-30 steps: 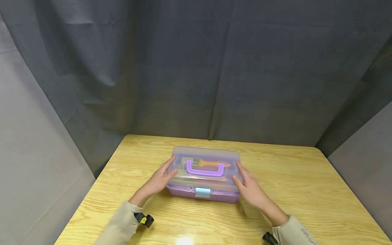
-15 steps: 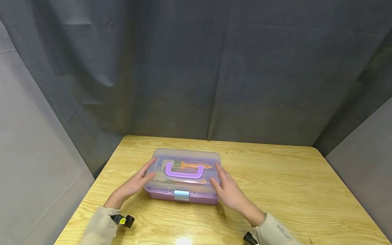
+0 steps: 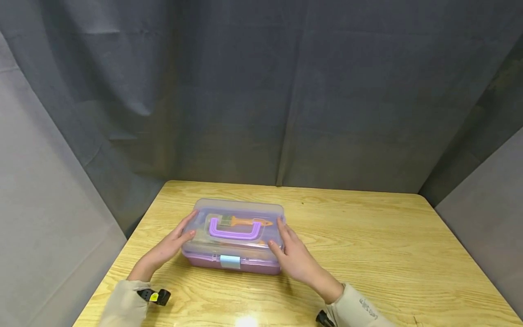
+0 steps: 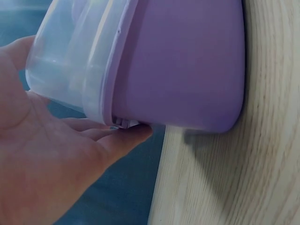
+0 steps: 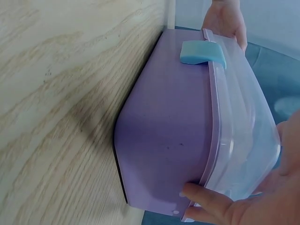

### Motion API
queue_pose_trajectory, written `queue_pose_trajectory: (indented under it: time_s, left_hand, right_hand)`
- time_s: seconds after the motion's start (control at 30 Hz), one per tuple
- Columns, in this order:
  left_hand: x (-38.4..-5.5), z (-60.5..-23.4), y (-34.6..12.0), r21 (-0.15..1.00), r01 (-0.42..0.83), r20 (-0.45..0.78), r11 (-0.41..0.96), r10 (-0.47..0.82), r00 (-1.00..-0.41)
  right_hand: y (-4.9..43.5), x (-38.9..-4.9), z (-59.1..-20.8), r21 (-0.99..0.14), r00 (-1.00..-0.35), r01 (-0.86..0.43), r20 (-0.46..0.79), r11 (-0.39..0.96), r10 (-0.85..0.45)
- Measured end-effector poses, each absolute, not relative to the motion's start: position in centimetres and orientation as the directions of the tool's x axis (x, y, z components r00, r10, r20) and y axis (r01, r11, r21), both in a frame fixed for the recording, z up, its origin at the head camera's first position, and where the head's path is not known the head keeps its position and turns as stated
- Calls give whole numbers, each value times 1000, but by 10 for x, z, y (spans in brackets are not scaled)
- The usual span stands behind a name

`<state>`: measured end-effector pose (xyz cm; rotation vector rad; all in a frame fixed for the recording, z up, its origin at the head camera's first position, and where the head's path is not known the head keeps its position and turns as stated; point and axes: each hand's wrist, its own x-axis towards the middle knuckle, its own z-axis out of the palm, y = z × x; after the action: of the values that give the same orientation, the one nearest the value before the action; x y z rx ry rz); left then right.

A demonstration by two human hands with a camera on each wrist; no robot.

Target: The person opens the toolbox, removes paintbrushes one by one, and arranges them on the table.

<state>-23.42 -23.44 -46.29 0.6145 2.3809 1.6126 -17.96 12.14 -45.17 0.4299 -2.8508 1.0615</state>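
A purple plastic toolbox (image 3: 261, 267) with a clear lid stands closed on the wooden table, left of the middle. On top lies its purple handle (image 3: 234, 236); a light-blue latch (image 3: 230, 262) faces the front. An orange-handled paintbrush (image 3: 245, 221) shows at the lid, behind the handle. At the left end, my left hand (image 3: 165, 249) holds the box, thumb on the lid and fingers around the end. My right hand (image 3: 297, 259) grips the opposite end likewise. In the right wrist view, the right fingertips (image 5: 201, 194) press at the rim below the lid.
The wooden table (image 3: 367, 254) stretches to the right of the box. Behind it hangs a dark grey curtain (image 3: 229, 100), with light grey panels (image 3: 49, 204) at either side. Both wrists wear black camera straps (image 3: 154, 296).
Both hands have slid the toolbox left across the table, quickly at first and then less. The hold at each end looks the same.
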Motion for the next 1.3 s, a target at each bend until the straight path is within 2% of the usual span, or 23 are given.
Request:
queue_pose_trajectory:
  time_s: [0.33,0.47,0.57,0.63,0.7,0.77,0.87,0.93,1.03,1.2,1.3]
  left_hand:
    - [-228,-461,-240,926,210,56,314,435,-899]
    - [-225,-460,-238,929,197,47,312,431,-901]
    - [-223,-459,-238,926,193,39,326,424,-905]
    - [-223,-458,-239,922,195,39,334,420,-907]
    - [-222,-456,-240,919,201,44,339,419,-907]
    - [-221,-453,-241,918,209,52,337,419,-906]
    - [-219,-451,-241,920,209,56,332,416,-908]
    - [-218,-450,-240,918,204,54,339,404,-913]
    - [-218,-451,-239,915,202,54,351,389,-920]
    - [-220,-452,-237,909,211,63,358,383,-922]
    - [-220,-454,-236,909,212,61,358,390,-919]
  right_hand:
    - [119,-171,-446,-624,-955,-294,157,724,-252]
    - [126,-162,-441,-557,-920,-380,312,738,-238]
    - [130,-151,-440,-490,-849,-483,464,726,-252]
    - [130,-144,-442,-474,-807,-551,512,687,-294]
    - [126,-137,-447,-504,-794,-594,490,627,-359]
    - [120,-133,-453,-573,-803,-595,406,564,-436]
    - [106,-130,-463,-740,-829,-479,204,473,-521]
    - [96,-130,-470,-844,-835,-343,74,412,-545]
    - [79,-131,-480,-941,-830,-121,-79,317,-551]
    - [54,-133,-491,-977,-841,174,-213,124,-497]
    - [43,-134,-494,-956,-859,292,-260,-6,-440]
